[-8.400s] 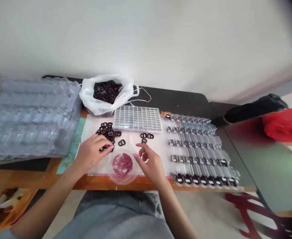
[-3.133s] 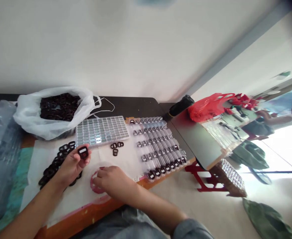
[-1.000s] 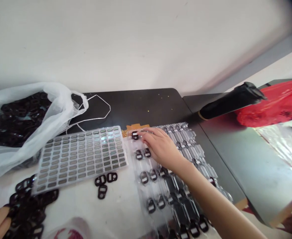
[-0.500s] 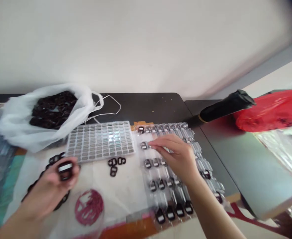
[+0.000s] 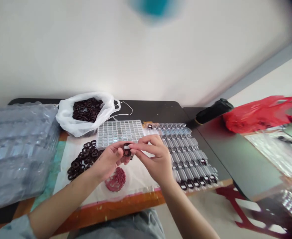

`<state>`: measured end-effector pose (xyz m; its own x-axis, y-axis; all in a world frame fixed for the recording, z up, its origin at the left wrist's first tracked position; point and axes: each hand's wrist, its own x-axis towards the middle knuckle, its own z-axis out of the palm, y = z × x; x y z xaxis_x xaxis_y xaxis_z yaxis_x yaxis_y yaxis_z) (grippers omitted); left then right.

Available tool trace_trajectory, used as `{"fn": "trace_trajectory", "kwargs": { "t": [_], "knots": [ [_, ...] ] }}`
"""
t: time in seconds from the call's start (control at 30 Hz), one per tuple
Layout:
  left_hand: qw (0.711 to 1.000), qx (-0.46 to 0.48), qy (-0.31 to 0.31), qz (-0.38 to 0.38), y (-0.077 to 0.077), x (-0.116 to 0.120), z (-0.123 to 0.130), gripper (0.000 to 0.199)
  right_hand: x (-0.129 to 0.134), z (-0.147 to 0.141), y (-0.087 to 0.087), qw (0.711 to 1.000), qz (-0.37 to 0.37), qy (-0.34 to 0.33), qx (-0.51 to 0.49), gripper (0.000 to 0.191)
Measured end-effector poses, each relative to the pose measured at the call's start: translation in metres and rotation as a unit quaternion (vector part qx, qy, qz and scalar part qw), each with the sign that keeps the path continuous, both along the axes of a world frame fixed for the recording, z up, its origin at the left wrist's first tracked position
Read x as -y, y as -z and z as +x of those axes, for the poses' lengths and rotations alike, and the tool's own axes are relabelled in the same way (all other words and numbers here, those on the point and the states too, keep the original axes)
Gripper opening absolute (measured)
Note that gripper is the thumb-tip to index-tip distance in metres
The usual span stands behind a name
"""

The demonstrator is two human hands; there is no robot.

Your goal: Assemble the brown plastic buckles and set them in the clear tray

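My left hand (image 5: 111, 160) holds a small dark buckle-like piece (image 5: 127, 152) with a white patch on it, gripped between thumb and fingers. The thumb and forefinger of my right hand (image 5: 153, 156) are pinched at its right edge. Below my hands lies a round heap of dark pink bits (image 5: 115, 180) on a clear sheet. A pile of loose dark pieces (image 5: 86, 157) spreads left of my left hand. Behind my hands sits a white tray with many small slots (image 5: 119, 131). Rows of clear moulded packaging (image 5: 185, 149), some with dark pieces in them, lie to the right, partly behind my right hand.
At the back left stands a white plastic bag (image 5: 67, 116) full of dark pieces. Stacked clear plastic sheets (image 5: 14, 156) cover the left end. A black roll (image 5: 214, 111) and a red plastic bag (image 5: 255, 114) lie on the right-hand table. A red stool (image 5: 245, 212) stands below.
My right hand has come left from the clear packaging to my left hand. The left hand has moved right with the dark piece, and both now meet over the white sheet. The view has shifted.
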<state>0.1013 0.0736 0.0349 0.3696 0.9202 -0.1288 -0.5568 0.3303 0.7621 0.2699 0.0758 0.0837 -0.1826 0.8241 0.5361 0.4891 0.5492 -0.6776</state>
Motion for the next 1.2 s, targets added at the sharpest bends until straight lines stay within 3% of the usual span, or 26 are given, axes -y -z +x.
{"fn": "trace_trajectory", "kwargs": {
  "t": [0.17, 0.53, 0.83, 1.2],
  "knots": [
    [0.999, -0.016, -0.019, 0.031, -0.001, 0.0, -0.008, 0.059, 0.005, -0.009, 0.0, 1.0, 0.007, -0.013, 0.011, 0.011],
    [0.999, -0.019, -0.017, 0.031, 0.003, -0.001, -0.004, 0.057, 0.013, -0.011, 0.002, 0.999, 0.032, 0.029, -0.015, 0.007],
    [0.997, -0.054, -0.002, 0.052, 0.01, -0.004, -0.009, 0.053, 0.012, -0.007, 0.009, 0.991, 0.044, 0.092, 0.09, 0.011],
    [0.993, -0.092, -0.006, 0.067, 0.006, -0.006, -0.01, 0.052, 0.007, -0.006, 0.015, 0.991, 0.053, 0.072, 0.098, 0.011]
  ]
}}
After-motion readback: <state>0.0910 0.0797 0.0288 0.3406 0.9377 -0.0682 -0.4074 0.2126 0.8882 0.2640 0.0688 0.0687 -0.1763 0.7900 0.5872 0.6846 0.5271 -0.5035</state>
